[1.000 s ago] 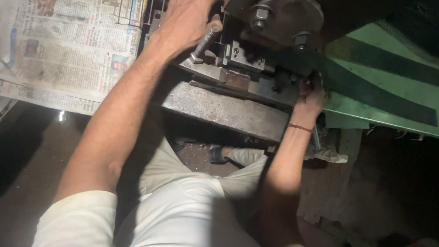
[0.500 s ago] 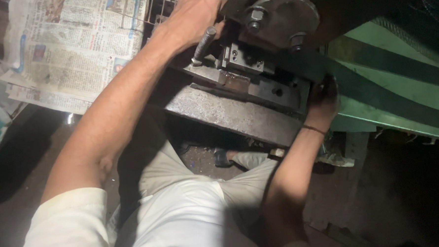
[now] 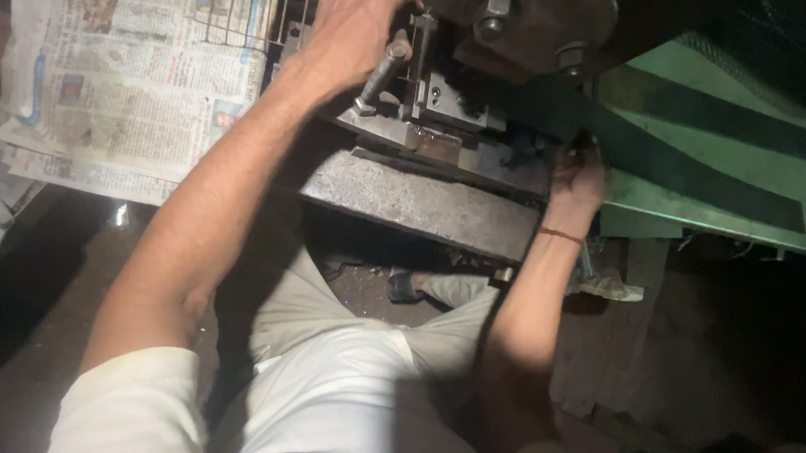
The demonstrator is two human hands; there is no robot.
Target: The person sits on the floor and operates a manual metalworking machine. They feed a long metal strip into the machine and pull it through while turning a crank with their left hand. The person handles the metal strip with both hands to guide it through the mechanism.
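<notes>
1. The left hand sits at about 11 o'clock in the view, fingers curled down over the top of the machine's tool block, with the thumb side against a thick steel bolt.
2. That bolt slants from the hand down toward 7 o'clock, its square head at the low end, touching the grey metal just left of the tool block. The left hand is wrapped partly around the bolt's upper end; whether it grips it tight cannot be told.
3. The right hand is at about 2 o'clock from the middle of the view, pressed up against the dark underside where the machine body meets the green metal guard. Its fingers are hidden in shadow, so I cannot tell whether it is spread or closed, or what it holds. A thin band circles the wrist.
4. A round steel plate with two hex nuts sits at 12 o'clock, above the tool block.
5. A worn flat steel bed runs slantwise below the block, between the two arms.
6. Newspaper sheets lie at 10 o'clock, left of the left forearm.
</notes>
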